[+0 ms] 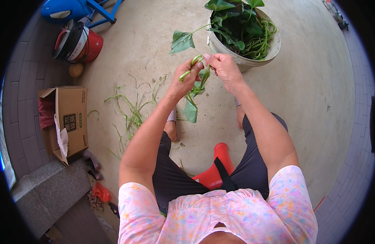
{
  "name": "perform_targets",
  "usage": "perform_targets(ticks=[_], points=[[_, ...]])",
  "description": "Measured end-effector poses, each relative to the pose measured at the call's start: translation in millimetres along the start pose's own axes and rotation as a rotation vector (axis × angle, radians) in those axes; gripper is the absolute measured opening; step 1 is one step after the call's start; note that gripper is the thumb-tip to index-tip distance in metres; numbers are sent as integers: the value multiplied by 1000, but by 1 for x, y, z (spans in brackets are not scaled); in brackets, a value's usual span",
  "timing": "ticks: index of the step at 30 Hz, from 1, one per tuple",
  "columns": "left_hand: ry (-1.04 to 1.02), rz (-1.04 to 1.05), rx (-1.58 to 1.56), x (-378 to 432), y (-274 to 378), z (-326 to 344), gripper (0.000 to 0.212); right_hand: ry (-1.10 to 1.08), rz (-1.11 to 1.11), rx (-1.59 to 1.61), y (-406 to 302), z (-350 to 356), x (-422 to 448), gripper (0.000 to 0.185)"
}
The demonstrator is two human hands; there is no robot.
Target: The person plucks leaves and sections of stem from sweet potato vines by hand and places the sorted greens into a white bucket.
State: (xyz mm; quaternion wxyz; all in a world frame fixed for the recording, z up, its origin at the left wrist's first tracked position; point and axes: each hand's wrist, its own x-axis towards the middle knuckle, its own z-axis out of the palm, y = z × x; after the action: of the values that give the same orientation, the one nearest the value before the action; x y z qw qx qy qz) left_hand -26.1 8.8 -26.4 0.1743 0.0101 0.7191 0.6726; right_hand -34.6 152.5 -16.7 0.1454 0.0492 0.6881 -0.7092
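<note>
Between the knees, above the concrete floor, my left hand [187, 76] grips several green leaf stems [185, 75], their curved ends sticking out past the fingers. Close beside it, my right hand [222, 68] pinches green stalks between thumb and fingers. Stalks with a few leaves [191, 110] hang down below the hands. Just beyond my right hand stands a white plastic bucket [277, 50], full of dark green leafy vines [236, 27] and a bundle of thin stems [263, 39]. One broad leaf [182, 41] reaches out over the bucket's left side.
Loose peeled strands [132, 111] litter the floor at left. Further left are an opened cardboard box [73, 122], a red bucket with a black lid [94, 45], and shoes [93, 161] by a stone step [53, 183]. A red plastic stool [222, 155] shows between my legs.
</note>
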Motion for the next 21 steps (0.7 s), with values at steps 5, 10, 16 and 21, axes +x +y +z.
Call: perform_targets(ticks=[5,10,16,21], points=[[-13,110,79,4,2,-16,23,-25,-18,41,-1,1,0,29],[68,155,151,13,7,-30,23,-71,-102,-93,9,2,3,27],[508,119,20,23,7,-82,21,-48,-100,84,-3,3,-3,26],[239,3,73,3,12,-40,21,31,2,109,-1,2,1,29]])
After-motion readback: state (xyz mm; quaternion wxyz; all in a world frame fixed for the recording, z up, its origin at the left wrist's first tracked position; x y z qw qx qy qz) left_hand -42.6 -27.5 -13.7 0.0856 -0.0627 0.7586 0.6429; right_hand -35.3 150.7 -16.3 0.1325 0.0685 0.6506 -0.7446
